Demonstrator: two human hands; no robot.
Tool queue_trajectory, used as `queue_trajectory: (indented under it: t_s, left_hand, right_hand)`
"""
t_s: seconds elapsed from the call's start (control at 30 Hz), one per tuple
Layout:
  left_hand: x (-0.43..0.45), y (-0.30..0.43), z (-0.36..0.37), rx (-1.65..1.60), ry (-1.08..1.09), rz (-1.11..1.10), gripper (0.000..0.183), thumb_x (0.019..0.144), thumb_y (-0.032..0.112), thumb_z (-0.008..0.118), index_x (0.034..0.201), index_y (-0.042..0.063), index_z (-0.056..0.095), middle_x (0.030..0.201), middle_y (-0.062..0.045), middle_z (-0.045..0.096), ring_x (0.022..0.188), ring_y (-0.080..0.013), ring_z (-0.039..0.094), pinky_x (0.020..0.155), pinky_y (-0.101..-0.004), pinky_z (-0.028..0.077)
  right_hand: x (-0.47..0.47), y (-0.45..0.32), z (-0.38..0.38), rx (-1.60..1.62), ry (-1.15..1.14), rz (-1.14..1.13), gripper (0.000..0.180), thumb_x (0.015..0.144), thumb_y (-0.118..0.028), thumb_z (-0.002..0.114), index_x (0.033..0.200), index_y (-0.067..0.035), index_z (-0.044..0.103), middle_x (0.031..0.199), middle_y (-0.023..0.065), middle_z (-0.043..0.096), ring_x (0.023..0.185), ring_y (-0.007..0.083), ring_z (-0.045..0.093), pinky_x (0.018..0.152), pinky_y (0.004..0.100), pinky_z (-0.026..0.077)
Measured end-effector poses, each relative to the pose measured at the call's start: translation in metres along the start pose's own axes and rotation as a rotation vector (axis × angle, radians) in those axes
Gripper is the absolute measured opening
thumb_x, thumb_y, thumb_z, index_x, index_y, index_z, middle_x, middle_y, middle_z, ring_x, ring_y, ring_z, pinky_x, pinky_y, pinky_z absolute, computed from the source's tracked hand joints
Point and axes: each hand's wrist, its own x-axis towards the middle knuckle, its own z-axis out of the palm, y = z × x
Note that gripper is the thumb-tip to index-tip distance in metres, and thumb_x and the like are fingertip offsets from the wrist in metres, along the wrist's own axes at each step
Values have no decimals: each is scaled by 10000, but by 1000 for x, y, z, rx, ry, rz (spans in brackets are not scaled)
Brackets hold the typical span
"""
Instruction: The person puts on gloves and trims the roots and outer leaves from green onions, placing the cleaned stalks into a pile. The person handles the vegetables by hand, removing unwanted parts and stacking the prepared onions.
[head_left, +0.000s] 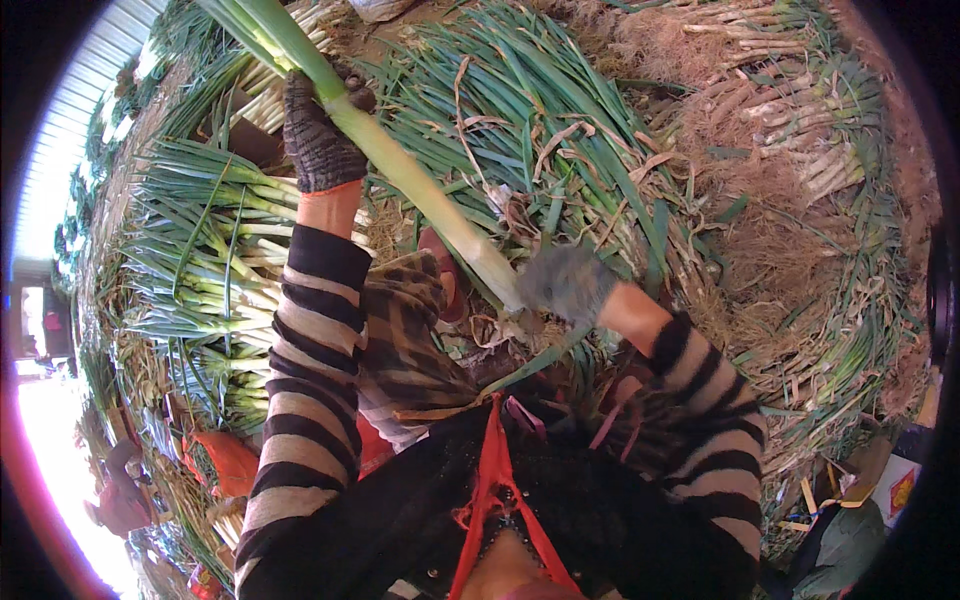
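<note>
My left hand (322, 139), in a dark ribbed knit glove, is closed around a large green onion (431, 195) where its white shank turns into green leaves. The stalk slants down to the right across my view, its leaves running out past the top edge. At its lower, root end is my right hand (568, 285), in a grey glove and blurred by motion. Its fingers are at or against that end; the blur hides whether they grip it. Beneath lies a big heap of untrimmed green onions (517, 112) with long leaves and some dry, brown ones.
To the left, cleaner green onions (232, 262) lie in a row, white shanks towards me. Rooty bundles (795, 135) curve along the right. An orange bag (225, 461) sits at lower left, and a person (124, 487) is beyond it. A printed carton (896, 480) stands at lower right.
</note>
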Motion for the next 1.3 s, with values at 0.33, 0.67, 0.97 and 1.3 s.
queue_trajectory:
  t_s: [0.33, 0.67, 0.97, 1.3]
  left_hand:
    - [5, -3, -7, -143, -159, -104, 391, 925, 365, 487, 1113, 29, 552, 874, -96, 590, 746, -283, 570, 624, -409, 500]
    - [-33, -25, 17, 316, -176, -102, 260, 850, 245, 637, 978, 45, 530, 749, -71, 554, 598, -201, 532, 566, -389, 504]
    - [-37, -18, 27, -48, -297, -184, 377, 859, 190, 539, 1188, 7, 507, 676, -19, 484, 570, -135, 445, 585, -299, 393]
    - [-2, 4, -6, -78, -201, -178, 331, 847, 171, 565, 1118, -12, 513, 686, -15, 479, 550, -128, 417, 509, -279, 351]
  right_hand:
    - [22, 15, -14, 271, 476, 79, 686, 777, -496, 639, 1302, -108, 429, 1265, 155, 524, 1086, 316, 559, 938, 373, 445]
    - [105, -25, -38, 539, 749, 245, 456, 821, -461, 573, 1077, -83, 565, 859, 194, 638, 857, 359, 609, 741, 470, 457]
    - [87, 7, -2, 1679, 794, 254, 205, 916, -203, 556, 1001, -39, 645, 958, 78, 666, 810, 202, 634, 753, 321, 502]
    - [4, -3, 22, 524, 561, 208, 497, 825, -497, 570, 1050, -56, 607, 949, 122, 668, 803, 290, 647, 740, 402, 496]
